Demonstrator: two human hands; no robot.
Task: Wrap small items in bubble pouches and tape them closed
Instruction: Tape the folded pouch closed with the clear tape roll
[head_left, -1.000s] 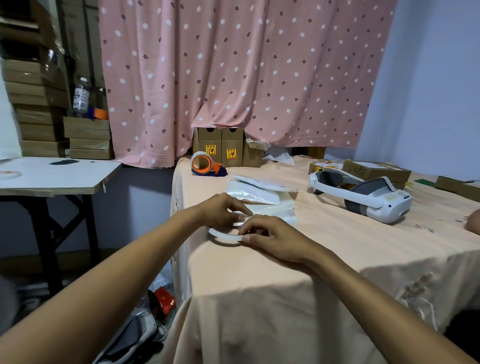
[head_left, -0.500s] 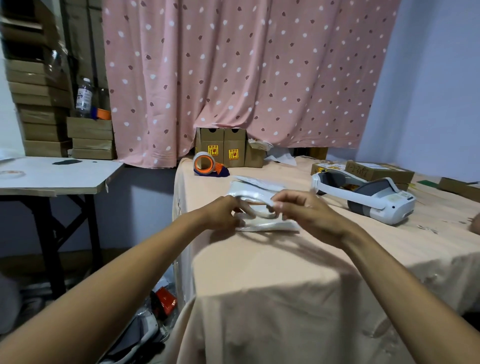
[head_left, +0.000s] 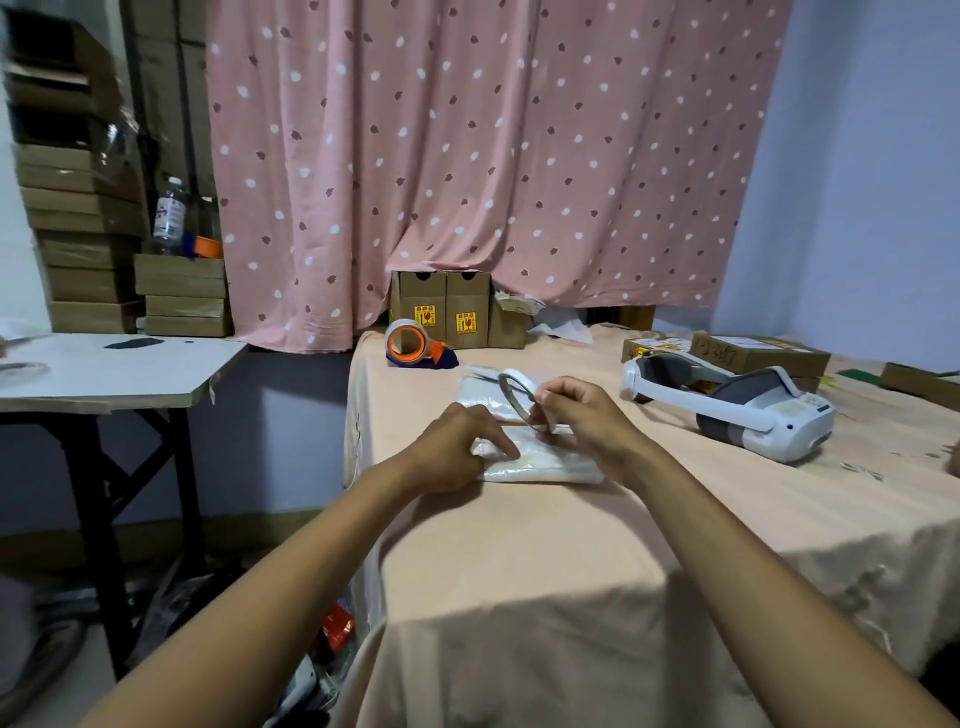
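Two tables (head_left: 519, 545); pink dotted curtain (head_left: 493, 156)

It looked like a home packing room: stacked cardboard boxes (head_left: 83, 244), a tape dispenser (head_left: 415, 345), a cloth-covered counter (head_left: 519, 545).

A pink curtain (head_left: 493, 156) dotted with white spots and small dark red leaf marks hangs at twelve o'clock above a peach-cloth worktop (head_left: 519, 545). On it lie a white bubble pouch (head_left: 540, 465), an orange-cored tape dispenser (head_left: 410, 343) at eleven o'clock, brown boxes (head_left: 441, 312) with yellow labels, and a white-and-grey headset (head_left: 753, 410) at two o'clock.
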